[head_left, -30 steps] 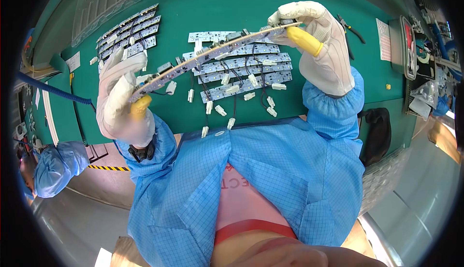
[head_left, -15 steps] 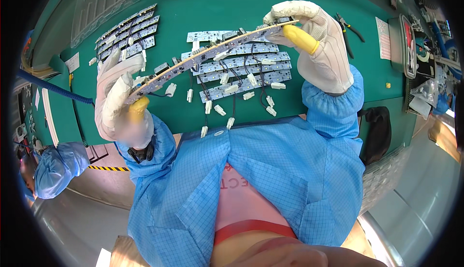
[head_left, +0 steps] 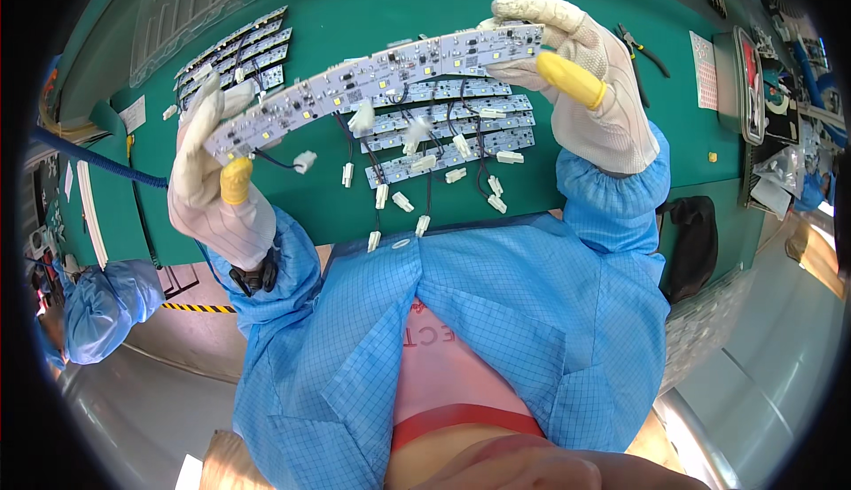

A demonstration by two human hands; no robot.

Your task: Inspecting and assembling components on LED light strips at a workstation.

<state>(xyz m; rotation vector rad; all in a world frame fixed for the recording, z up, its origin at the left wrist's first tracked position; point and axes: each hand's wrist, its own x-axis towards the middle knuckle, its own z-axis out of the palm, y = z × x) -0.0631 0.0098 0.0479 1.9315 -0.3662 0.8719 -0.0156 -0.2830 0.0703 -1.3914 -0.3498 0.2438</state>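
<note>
- Left hand [head_left: 217, 184], fingers clamped on the circuit strip's [head_left: 377, 75] left end!
- Right hand [head_left: 603, 105] pinches the other end!
- It's aloft over the green workbench [head_left: 372, 7], right end nearer the far edge!
- Wired strips [head_left: 448, 116] lie toward the near edge!

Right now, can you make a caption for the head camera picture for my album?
Gloved left hand and right hand hold a long circuit board above a green table bearing more boards.
</note>
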